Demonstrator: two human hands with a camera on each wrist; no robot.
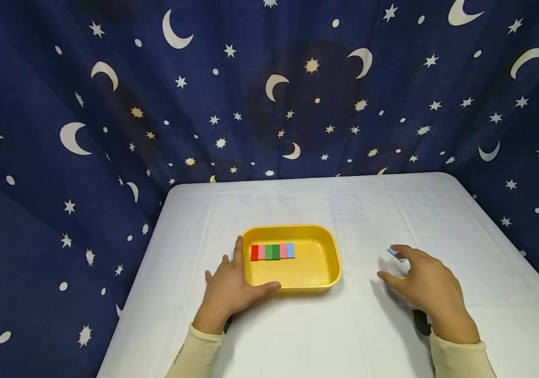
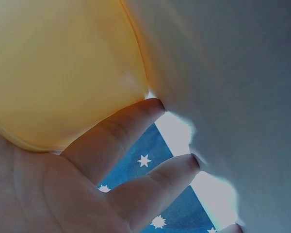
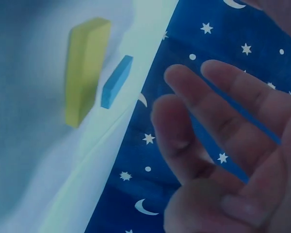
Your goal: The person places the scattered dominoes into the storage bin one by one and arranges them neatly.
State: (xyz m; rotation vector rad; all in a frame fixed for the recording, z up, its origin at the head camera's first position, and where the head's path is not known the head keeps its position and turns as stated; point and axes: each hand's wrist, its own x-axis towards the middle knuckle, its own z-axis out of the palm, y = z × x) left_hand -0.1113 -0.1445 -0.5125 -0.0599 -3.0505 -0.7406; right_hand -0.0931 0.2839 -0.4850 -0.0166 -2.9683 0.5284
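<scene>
My left hand (image 1: 231,286) rests against the left side and near-left corner of a yellow tray (image 1: 321,286), its fingers fairly straight and its thumb along the near rim. In the left wrist view, two fingers lie by the outside of the tray (image 2: 63,73). Inside stands a row of several small coloured blocks (image 1: 272,252): red, pink, greens, pink and light blue. My right hand (image 1: 427,286) hovers with parted fingers above a light blue block (image 3: 117,82) and a larger yellow block (image 3: 85,73). Both blocks lie apart from the fingers; in the head view the hand mostly hides them.
A white cloth-covered table (image 1: 293,205) carries everything. Dark blue curtains (image 1: 250,105) with moons and stars hang behind it and along both sides. Inside the tray, its bare floor (image 1: 314,262) shows right of the row.
</scene>
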